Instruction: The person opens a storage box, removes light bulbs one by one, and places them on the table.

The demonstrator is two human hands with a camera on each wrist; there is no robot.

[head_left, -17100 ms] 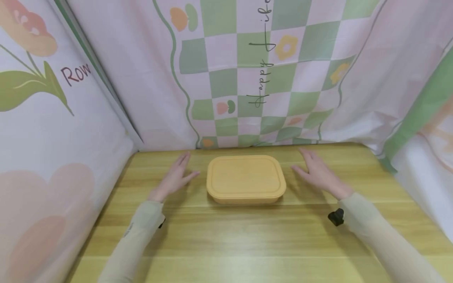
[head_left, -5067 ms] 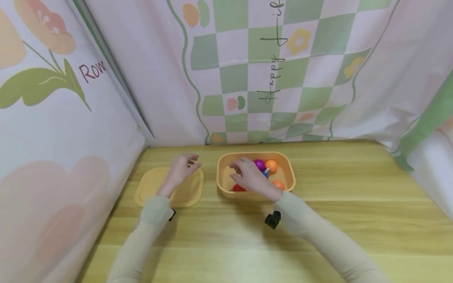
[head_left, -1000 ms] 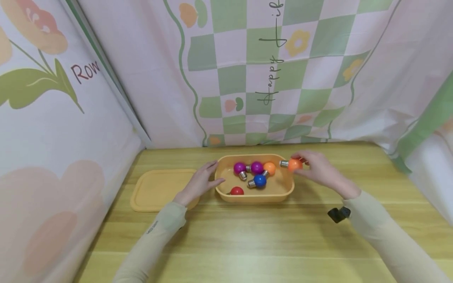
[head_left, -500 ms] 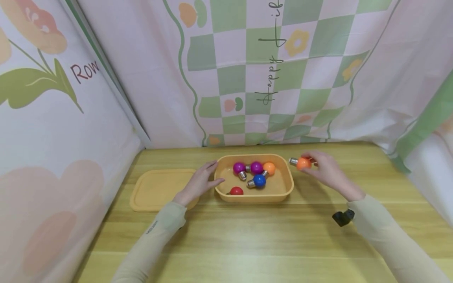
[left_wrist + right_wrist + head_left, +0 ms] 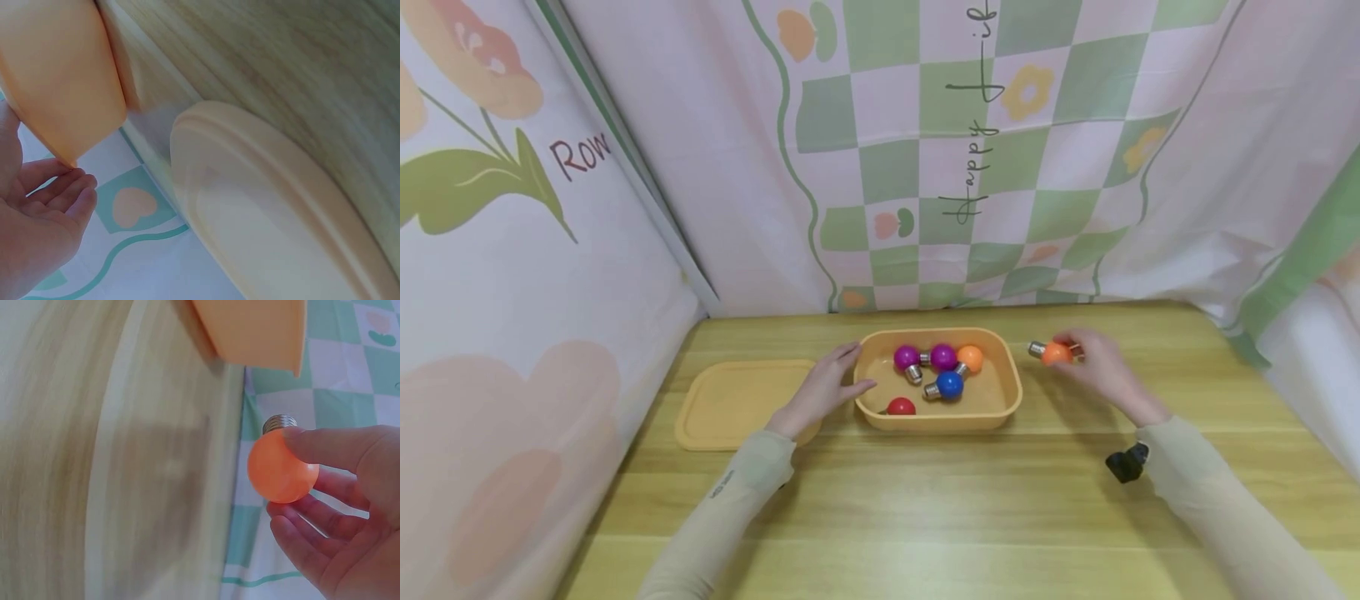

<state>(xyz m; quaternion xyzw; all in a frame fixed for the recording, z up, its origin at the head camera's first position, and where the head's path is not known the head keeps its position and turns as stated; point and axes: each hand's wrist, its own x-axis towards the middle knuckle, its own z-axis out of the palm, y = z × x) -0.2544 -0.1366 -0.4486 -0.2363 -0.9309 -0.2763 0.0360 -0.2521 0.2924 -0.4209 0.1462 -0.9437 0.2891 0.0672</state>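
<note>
My right hand (image 5: 1103, 367) pinches an orange light bulb (image 5: 1057, 353) between thumb and fingers, above the table to the right of the yellow box (image 5: 940, 422). In the right wrist view the thumb presses the orange bulb (image 5: 281, 469) near its metal screw base. The fingers of my left hand (image 5: 822, 387) lie extended at the box's left end, fingertips touching the rim. Inside the open box are two purple bulbs (image 5: 943, 357), another orange bulb (image 5: 970, 358), a blue bulb (image 5: 950, 385) and a red bulb (image 5: 901, 407), partly hidden by the front wall.
The box's yellow lid (image 5: 737, 404) lies flat on the wooden table (image 5: 880, 508), left of the box and partly under my left forearm. A checkered curtain (image 5: 940, 183) hangs behind the table's far edge. A printed cloth (image 5: 550, 333) stands along the left side.
The right hand has moved the orange bulb rightward, from above the box's right rim to beyond it. It is a little lower than half a second ago. The left hand has stayed at the rim.
</note>
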